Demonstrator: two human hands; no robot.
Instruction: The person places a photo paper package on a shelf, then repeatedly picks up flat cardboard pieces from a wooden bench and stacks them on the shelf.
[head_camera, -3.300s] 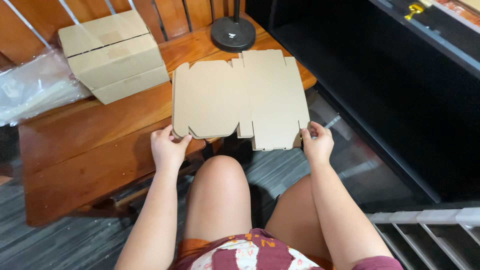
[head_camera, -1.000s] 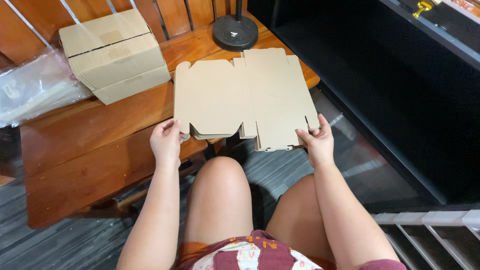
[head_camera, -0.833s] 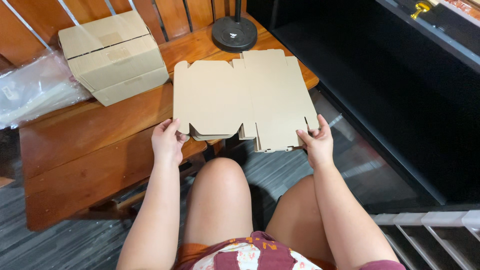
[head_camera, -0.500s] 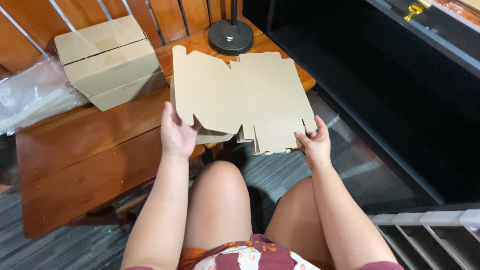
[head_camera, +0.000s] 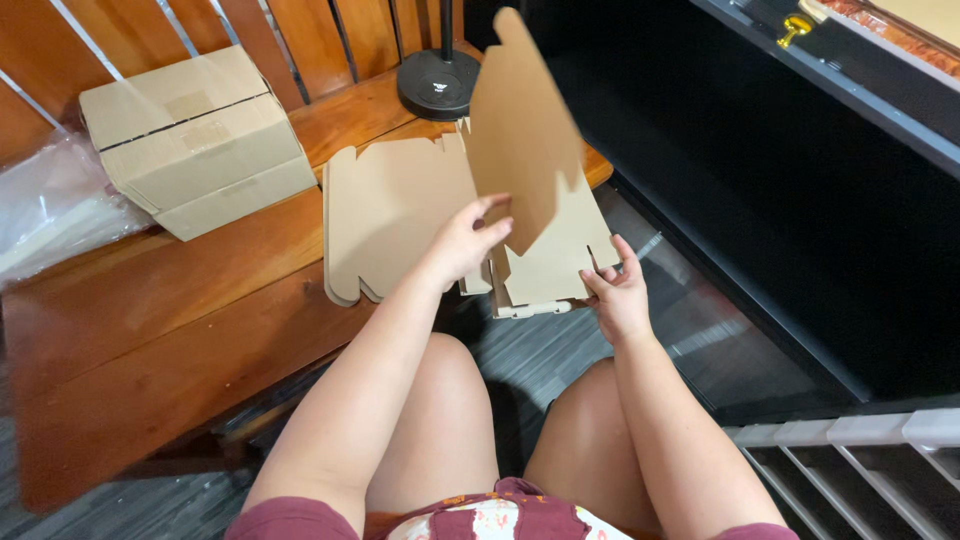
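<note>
A flat die-cut cardboard sheet (head_camera: 520, 130) stands tilted up on edge above a wooden bench (head_camera: 150, 330). My left hand (head_camera: 465, 240) grips its lower edge. Under it, more flat cardboard (head_camera: 395, 210) of the same cut lies on the bench and sticks out over the front edge. My right hand (head_camera: 615, 295) pinches the lower right corner of that lying cardboard. My bare knees are below both hands.
A closed brown carton (head_camera: 195, 140) sits at the back left of the bench, beside crumpled clear plastic (head_camera: 50, 205). A round black stand base (head_camera: 438, 85) is behind the sheets. A black cabinet (head_camera: 800, 220) stands to the right, a white rack (head_camera: 850, 460) at the bottom right.
My left hand has lifted the top sheet off the lying cardboard and swung it upright to the right. My right hand has stayed at the lower right corner.
</note>
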